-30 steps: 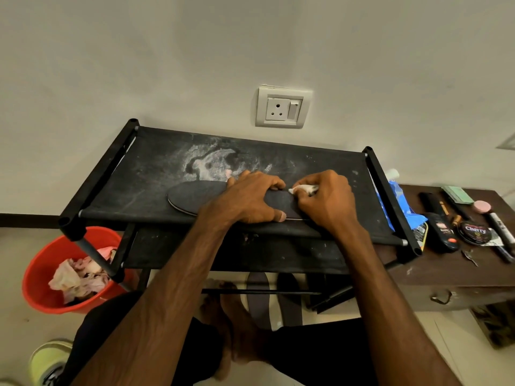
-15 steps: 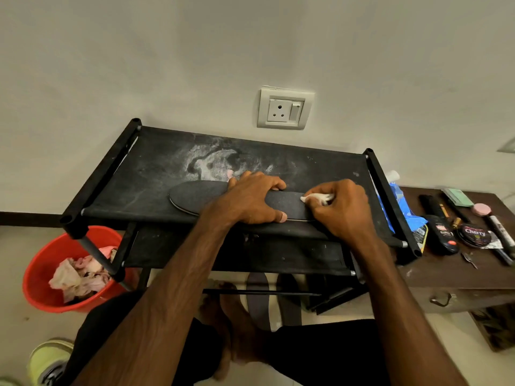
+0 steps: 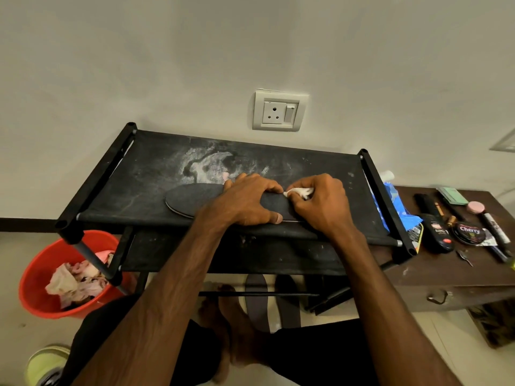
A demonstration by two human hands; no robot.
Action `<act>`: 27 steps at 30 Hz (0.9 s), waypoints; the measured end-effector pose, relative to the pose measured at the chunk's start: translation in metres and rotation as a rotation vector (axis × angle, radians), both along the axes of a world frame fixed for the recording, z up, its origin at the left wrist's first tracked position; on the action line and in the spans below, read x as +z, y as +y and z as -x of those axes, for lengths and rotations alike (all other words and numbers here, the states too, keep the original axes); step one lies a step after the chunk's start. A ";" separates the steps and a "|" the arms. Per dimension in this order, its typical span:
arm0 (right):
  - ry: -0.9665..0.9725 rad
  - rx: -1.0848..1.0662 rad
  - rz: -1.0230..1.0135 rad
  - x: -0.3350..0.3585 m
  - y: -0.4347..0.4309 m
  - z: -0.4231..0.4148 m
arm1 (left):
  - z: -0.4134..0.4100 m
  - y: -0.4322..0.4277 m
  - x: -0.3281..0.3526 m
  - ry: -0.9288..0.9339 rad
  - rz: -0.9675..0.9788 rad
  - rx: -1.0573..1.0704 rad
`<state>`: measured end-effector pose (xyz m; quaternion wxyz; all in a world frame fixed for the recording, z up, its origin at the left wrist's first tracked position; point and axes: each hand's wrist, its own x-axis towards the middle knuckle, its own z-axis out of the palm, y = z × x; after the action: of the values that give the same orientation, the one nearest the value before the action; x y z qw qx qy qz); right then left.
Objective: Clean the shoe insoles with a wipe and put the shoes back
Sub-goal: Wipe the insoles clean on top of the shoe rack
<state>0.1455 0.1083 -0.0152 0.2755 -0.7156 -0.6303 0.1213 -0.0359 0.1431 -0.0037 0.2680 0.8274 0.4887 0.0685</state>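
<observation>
The right hand (image 3: 320, 203) pinched a white wipe (image 3: 300, 192) against the dark insole (image 3: 192, 199); the left hand (image 3: 245, 201) gripped that insole, fingers curled over its far edge, thumb at the near edge. The insole lay flat on the top shelf of the black rack (image 3: 139, 185)

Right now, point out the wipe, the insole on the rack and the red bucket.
wipe (image 3: 300, 191): head view, its exposed white fold.
insole (image 3: 192, 198): head view, its uncovered rounded end.
red bucket (image 3: 37, 277): head view, its inner left wall.
</observation>
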 end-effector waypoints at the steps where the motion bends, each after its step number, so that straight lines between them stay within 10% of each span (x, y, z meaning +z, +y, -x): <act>1: 0.012 -0.023 0.006 0.001 0.001 -0.005 | 0.000 0.000 0.000 -0.006 0.004 0.005; 27: 0.029 -0.048 0.007 0.002 -0.020 -0.036 | 0.000 0.001 -0.001 0.003 0.023 0.020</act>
<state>0.1812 0.0885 -0.0136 0.2847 -0.7297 -0.6084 0.1273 -0.0362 0.1444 -0.0046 0.2762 0.8195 0.4979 0.0643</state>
